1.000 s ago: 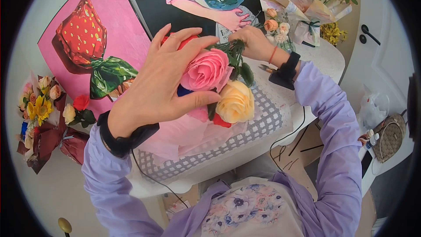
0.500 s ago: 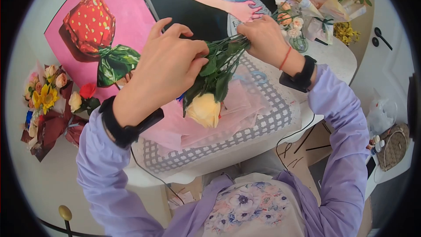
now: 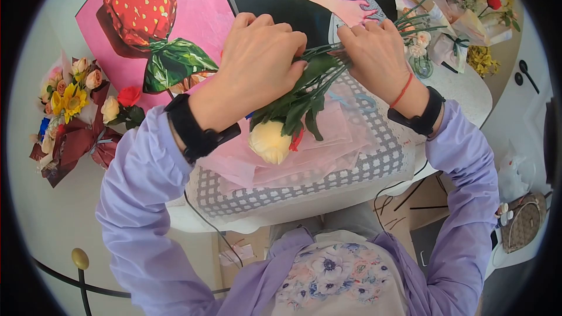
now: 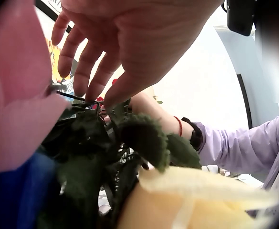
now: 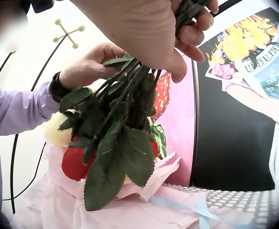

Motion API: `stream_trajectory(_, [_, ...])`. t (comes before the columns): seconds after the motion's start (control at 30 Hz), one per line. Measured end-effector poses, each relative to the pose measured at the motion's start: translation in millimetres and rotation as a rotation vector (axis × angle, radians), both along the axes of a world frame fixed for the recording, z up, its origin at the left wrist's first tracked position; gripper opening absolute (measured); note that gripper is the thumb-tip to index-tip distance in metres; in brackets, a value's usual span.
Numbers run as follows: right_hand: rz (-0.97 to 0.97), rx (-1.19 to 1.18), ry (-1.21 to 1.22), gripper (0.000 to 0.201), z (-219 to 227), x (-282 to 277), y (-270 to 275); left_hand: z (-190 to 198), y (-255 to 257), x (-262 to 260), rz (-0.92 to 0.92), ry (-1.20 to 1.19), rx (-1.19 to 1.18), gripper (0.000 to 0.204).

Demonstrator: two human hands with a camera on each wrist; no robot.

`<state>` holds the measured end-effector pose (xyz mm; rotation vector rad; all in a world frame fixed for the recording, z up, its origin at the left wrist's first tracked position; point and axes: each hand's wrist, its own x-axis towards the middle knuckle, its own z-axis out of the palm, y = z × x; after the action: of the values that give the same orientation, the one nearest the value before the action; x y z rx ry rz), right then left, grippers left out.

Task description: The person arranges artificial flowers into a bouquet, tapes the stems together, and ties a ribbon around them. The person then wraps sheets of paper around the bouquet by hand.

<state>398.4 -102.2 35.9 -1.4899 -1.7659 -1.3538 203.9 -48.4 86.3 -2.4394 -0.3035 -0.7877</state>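
Observation:
Bunched artificial roses hang heads down, their green stems (image 3: 328, 70) gathered in my right hand (image 3: 374, 52), which grips them with curled fingers. A cream rose (image 3: 270, 142) shows lowest, and a red rose (image 5: 77, 162) sits beside it in the right wrist view. In the left wrist view a pink rose (image 4: 15, 90) and a blue flower (image 4: 20, 195) are close to the camera. My left hand (image 3: 257, 58) is over the left side of the bunch, fingers bent loosely and fingertips right at the upper leaves (image 4: 144, 138).
Pink wrapping paper (image 3: 234, 169) lies under the roses on a grey-and-white cloth (image 3: 374, 167), with a pale blue ribbon (image 5: 204, 210) on it. Wrapped bouquets stand at left (image 3: 76, 105) and far right (image 3: 456, 11). A glass vase (image 3: 422, 69) and paintings (image 3: 123, 70) stand behind.
The bunch has tipped from heads facing me to heads hanging down, stems toward the upper right. My left hand has drawn back from around the pink rose to the leaves, its fingers less spread.

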Motion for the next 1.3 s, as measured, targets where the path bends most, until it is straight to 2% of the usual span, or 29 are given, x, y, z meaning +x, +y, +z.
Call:
stream_trajectory(0.1, [-0.005, -0.010, -0.024, 0.017, 1, -5, -2, -2, 5, 2, 0.040, 0.049, 0.003, 0.012])
stream_trajectory(0.17, [0.005, -0.003, -0.020, 0.014, 0, -5, -2, -5, 6, 2, 0.040, 0.021, -0.081, 0.010])
stream_trajectory(0.3, [-0.025, 0.015, -0.056, 0.010, -1, -8, -1, -4, -3, 5, 0.100, 0.003, -0.038, 0.008])
stream_trajectory(0.37, [0.004, 0.074, -0.074, 0.010, -1, -8, 1, 7, -8, 6, 0.217, 0.009, -0.282, 0.008])
stream_trajectory(0.4, [0.006, 0.075, -0.072, 0.010, 0, -7, 2, 13, -9, 6, 0.219, 0.010, -0.281, 0.008])
stream_trajectory(0.47, [-0.026, 0.087, -0.089, 0.013, 1, -7, 3, 25, -5, 6, 0.239, 0.083, -0.646, 0.009])
stream_trajectory(0.5, [-0.022, 0.087, -0.089, 0.013, 0, -7, 3, 28, 0, 6, 0.243, 0.082, -0.647, 0.009])
stream_trajectory(0.57, [-0.030, 0.095, -0.080, 0.013, 1, -6, 4, 34, 10, 4, 0.109, 0.065, -1.164, 0.012])
stream_trajectory(0.6, [-0.028, 0.096, -0.081, 0.013, 1, -6, 4, 34, 12, 4, 0.020, 0.090, -1.180, 0.015])
stream_trajectory(0.63, [-0.021, 0.085, -0.073, 0.012, 1, -6, 4, 34, 15, 4, 0.020, 0.089, -1.181, 0.015])
stream_trajectory(0.7, [-0.015, 0.069, -0.066, 0.012, 0, -5, 3, 33, 16, 5, 0.095, 0.107, -0.994, 0.019])
stream_trajectory(0.73, [-0.027, 0.047, -0.051, 0.013, 0, -2, 3, 32, 14, 4, 0.096, 0.105, -0.997, 0.019])
stream_trajectory(0.8, [-0.038, 0.023, -0.039, 0.015, 1, 1, 3, 30, 8, 2, 0.139, 0.130, -0.658, 0.024])
stream_trajectory(0.93, [-0.043, 0.023, -0.005, 0.020, 3, 9, 3, 30, -3, -2, 0.084, 0.088, -0.622, 0.024])
stream_trajectory(1.0, [-0.037, 0.029, -0.006, 0.020, 4, 9, 4, 24, -2, -5, -0.017, 0.079, -0.449, 0.028])
stream_trajectory(1.03, [-0.046, 0.031, -0.011, 0.020, 4, 9, 3, 21, 1, -5, -0.015, 0.076, -0.451, 0.028])
stream_trajectory(1.1, [-0.053, 0.034, -0.017, 0.020, 5, 8, 3, 13, 7, -3, -0.066, 0.088, -0.265, 0.029])
stream_trajectory(1.2, [-0.073, 0.015, -0.025, 0.019, 5, 4, -1, 2, 13, 3, -0.055, 0.039, -0.175, 0.028])
stream_trajectory(1.3, [-0.061, 0.004, -0.020, 0.018, 5, 3, -3, -8, 14, 8, 0.000, -0.002, -0.201, 0.027])
